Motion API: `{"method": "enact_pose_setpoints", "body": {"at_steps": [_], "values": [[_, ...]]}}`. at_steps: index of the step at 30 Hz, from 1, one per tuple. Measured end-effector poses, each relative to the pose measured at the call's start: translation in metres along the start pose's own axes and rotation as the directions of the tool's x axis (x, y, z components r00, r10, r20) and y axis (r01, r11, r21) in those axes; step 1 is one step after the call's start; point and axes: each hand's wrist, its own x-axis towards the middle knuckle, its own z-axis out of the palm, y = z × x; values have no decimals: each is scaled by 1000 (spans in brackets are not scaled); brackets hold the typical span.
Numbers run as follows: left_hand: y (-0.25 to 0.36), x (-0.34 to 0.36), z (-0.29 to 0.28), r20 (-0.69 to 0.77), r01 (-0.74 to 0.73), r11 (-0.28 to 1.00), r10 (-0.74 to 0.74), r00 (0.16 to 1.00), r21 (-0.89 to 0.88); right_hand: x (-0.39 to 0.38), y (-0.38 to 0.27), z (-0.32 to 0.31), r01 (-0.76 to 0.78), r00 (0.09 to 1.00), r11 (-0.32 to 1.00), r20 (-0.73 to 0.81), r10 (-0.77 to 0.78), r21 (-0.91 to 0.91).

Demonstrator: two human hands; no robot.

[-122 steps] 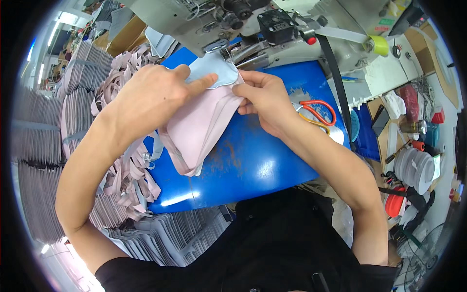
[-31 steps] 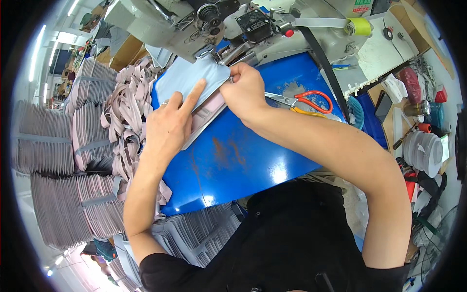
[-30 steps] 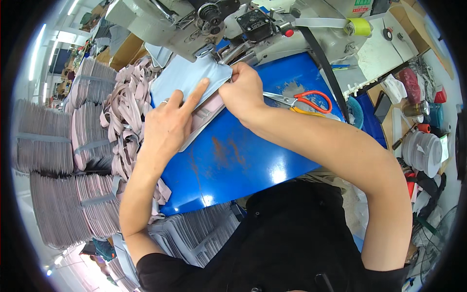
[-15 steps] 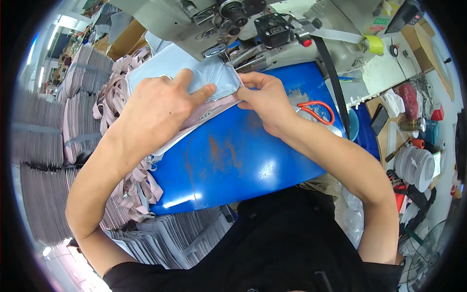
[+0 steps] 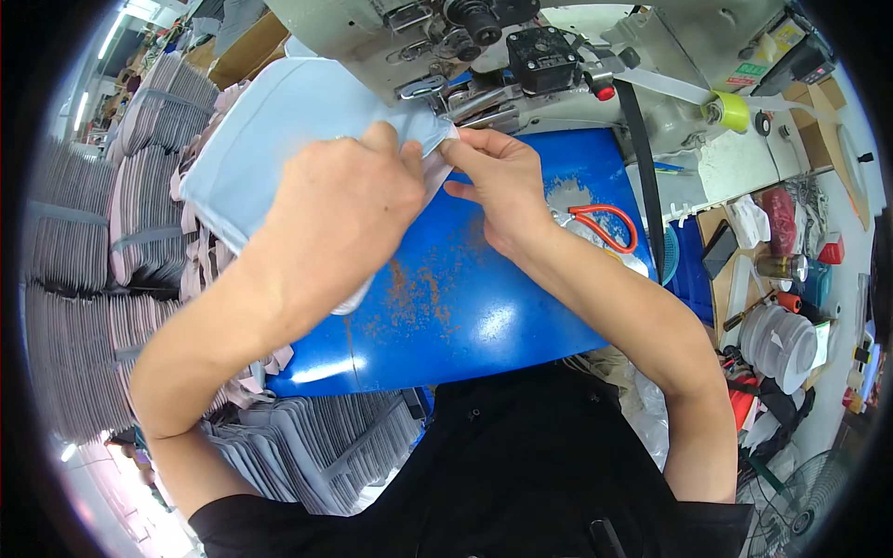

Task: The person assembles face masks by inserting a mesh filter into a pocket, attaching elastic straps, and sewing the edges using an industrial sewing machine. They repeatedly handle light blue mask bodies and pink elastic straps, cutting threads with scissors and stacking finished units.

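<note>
Stacks of grey fabric pieces (image 5: 84, 307) far left. Light blue fabric piece (image 5: 270, 130) over the blue table (image 5: 465, 307), corner under the sewing machine (image 5: 484, 46). Left hand (image 5: 344, 205) knuckles up, pinching that corner; right hand (image 5: 498, 181) gripping it alongside, fingers curled. Red-handled scissors (image 5: 605, 223) right; green label (image 5: 749, 70) upper right.

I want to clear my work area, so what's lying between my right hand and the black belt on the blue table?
Red-handled scissors lie there on the blue table, between the right hand and the black belt, seen in the head view.
</note>
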Motion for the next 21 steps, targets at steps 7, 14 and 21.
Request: {"method": "enact_pose_setpoints", "body": {"at_steps": [7,14,21], "values": [[42,9,7,3,161,981,-162,987,-109,-3,2,-7,3,999,994,52,-9,109],[60,22,16,-31,231,943,-245,969,-241,-10,10,-11,-7,995,978,102,-14,207],[65,27,12,-28,258,900,-286,958,-351,-13,0,-12,-18,993,966,117,-13,256]]}}
